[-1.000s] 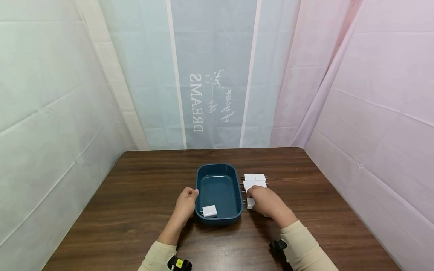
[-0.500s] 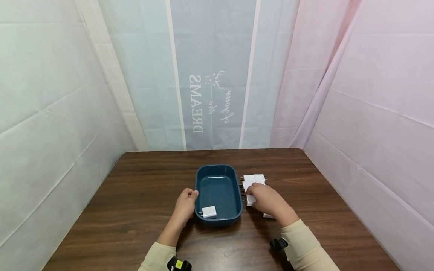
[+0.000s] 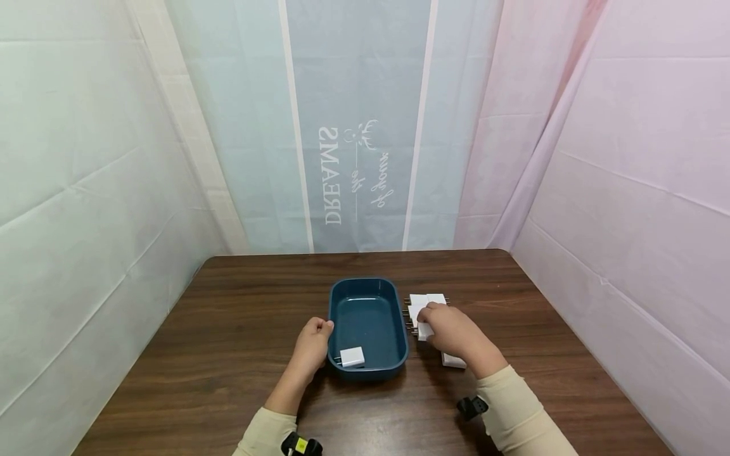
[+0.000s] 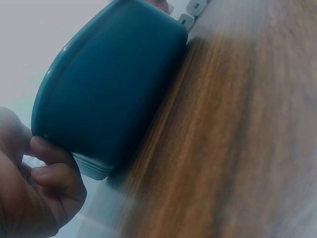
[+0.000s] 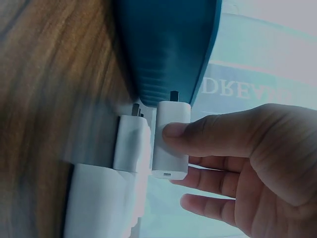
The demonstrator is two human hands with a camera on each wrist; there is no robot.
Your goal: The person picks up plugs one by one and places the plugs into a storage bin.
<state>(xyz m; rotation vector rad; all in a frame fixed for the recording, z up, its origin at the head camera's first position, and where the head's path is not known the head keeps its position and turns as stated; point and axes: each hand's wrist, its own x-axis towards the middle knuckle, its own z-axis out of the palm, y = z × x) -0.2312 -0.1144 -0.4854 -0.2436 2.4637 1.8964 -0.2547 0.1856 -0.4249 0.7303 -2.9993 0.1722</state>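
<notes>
The left side of the blue tray [image 3: 367, 316] is gripped at the rim by the left hand [image 3: 310, 346], its fingers curled. A white charger [image 5: 171, 144] is pinched between the thumb and fingers of the right hand [image 3: 456, 332], just right of the tray, with its prongs pointed towards it. Inside the tray, at the near left corner, another charger [image 3: 352, 357] is seen lying flat. Beyond the right hand, more chargers [image 3: 428, 299] are grouped on the brown worktop [image 3: 256, 316], partly hidden by the fingers; a separate charger [image 3: 453, 361] is placed nearer, beside the right wrist.
</notes>
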